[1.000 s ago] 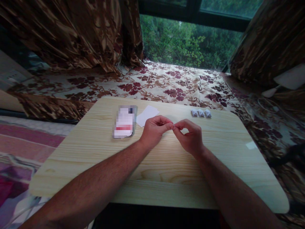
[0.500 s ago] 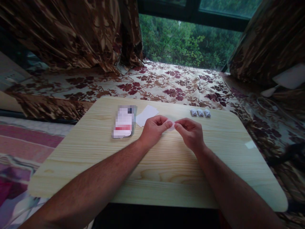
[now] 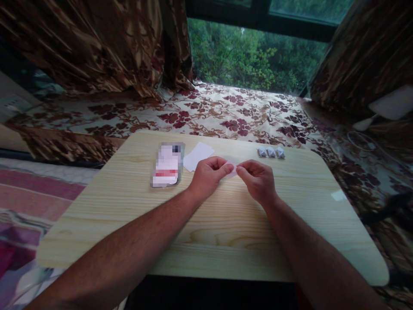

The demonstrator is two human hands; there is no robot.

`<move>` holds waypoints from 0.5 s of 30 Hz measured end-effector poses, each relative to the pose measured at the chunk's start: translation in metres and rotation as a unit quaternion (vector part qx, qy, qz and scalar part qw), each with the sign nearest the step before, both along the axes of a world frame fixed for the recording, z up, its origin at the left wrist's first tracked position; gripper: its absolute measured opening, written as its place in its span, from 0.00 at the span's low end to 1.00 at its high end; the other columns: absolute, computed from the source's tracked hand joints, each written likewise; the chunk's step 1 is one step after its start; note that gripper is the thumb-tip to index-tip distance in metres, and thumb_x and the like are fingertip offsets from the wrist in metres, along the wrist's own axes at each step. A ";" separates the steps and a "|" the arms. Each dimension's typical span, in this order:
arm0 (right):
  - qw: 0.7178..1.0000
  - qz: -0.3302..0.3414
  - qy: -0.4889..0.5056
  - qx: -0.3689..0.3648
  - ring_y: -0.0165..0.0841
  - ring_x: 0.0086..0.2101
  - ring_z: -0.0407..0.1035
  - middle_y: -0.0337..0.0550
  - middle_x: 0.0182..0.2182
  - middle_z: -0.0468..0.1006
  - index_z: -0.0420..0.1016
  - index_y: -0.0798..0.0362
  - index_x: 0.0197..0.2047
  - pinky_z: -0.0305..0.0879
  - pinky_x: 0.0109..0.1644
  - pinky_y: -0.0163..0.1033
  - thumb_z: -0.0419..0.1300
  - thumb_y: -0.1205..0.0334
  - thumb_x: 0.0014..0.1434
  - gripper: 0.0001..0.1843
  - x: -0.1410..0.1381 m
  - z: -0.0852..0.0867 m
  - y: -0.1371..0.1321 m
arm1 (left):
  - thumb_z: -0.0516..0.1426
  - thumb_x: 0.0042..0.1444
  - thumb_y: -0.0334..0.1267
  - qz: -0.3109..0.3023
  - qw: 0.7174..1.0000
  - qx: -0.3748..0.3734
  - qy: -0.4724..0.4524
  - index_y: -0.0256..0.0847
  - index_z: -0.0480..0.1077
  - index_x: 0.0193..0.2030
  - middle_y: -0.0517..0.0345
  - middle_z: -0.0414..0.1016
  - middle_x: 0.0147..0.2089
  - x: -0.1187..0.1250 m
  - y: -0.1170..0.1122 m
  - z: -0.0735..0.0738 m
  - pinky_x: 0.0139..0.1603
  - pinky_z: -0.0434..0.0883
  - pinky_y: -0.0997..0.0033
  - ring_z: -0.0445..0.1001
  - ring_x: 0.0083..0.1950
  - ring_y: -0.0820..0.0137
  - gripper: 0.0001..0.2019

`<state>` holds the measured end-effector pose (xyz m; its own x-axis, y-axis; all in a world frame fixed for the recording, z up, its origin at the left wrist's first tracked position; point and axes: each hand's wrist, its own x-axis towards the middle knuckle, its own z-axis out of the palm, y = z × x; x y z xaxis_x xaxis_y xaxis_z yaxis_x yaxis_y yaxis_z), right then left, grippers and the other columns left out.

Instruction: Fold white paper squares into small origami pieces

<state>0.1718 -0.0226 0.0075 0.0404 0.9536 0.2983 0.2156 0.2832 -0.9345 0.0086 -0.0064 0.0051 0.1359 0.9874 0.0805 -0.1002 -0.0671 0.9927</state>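
Left hand (image 3: 208, 174) and right hand (image 3: 258, 178) rest mid-surface (image 3: 226, 232), fingertips pinching a small pale paper piece (image 3: 231, 168) between them; beyond left, a white paper sheet (image 3: 197, 156) beside a packet (image 3: 167, 165); beyond right, three small folded pieces (image 3: 271, 152) in a row.

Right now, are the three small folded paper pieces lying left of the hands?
No, the three folded pieces lie right of both hands, near the table's far edge.
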 end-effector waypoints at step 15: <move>1.000 -0.016 -0.020 0.002 0.26 0.21 0.63 0.36 0.19 0.73 0.76 0.55 0.25 0.58 0.25 0.33 0.63 0.63 0.54 0.07 -0.003 0.002 0.000 | 0.68 0.46 0.44 -0.038 0.999 -0.016 -0.013 0.36 0.73 0.31 0.62 0.73 0.28 0.002 -0.002 0.002 0.31 0.63 0.75 0.67 0.29 0.76 0.14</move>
<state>0.1691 -0.0225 0.0098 0.0594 0.9508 0.3039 0.2617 0.2790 -0.9240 0.0111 -0.0081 0.0076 0.2088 0.9765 0.0530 -0.1296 -0.0261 0.9912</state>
